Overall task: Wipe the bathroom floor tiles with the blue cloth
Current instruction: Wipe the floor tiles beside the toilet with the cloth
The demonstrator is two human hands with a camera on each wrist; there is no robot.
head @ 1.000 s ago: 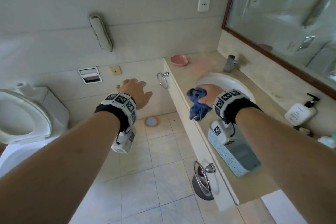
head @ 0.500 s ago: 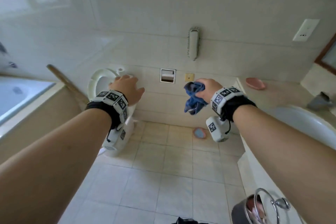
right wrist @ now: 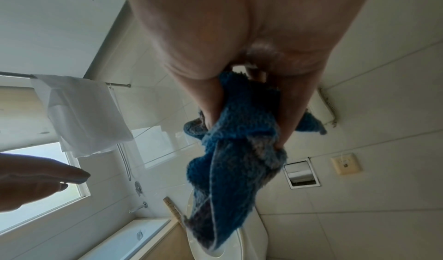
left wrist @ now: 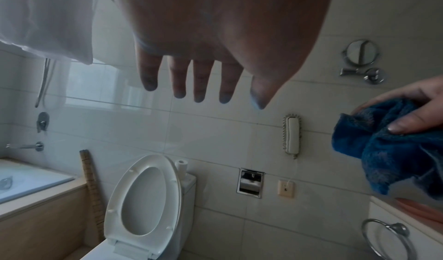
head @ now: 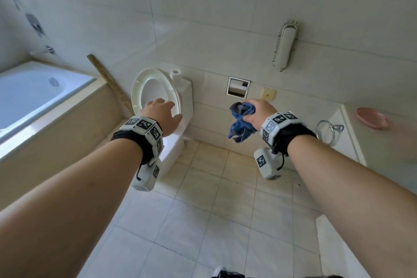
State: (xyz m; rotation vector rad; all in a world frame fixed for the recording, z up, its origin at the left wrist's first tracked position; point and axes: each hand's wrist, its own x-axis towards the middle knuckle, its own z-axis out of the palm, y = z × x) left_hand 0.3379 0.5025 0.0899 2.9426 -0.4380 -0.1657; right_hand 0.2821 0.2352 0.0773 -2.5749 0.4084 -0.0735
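Head view: right hand (head: 259, 113) clenched round bunched fuzzy blue cloth (head: 240, 123), held in air well above pale square floor tiles (head: 203, 221), left hand (head: 161, 115) empty, fingers straight; risk: crumpled wad wipes only narrow strip, hanging tail could brush white toilet (head: 171, 106).

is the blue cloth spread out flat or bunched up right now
Bunched up. The blue terry cloth hangs in crumpled folds from the right hand, whose fingers pinch it, held in the air above the beige floor tiles.
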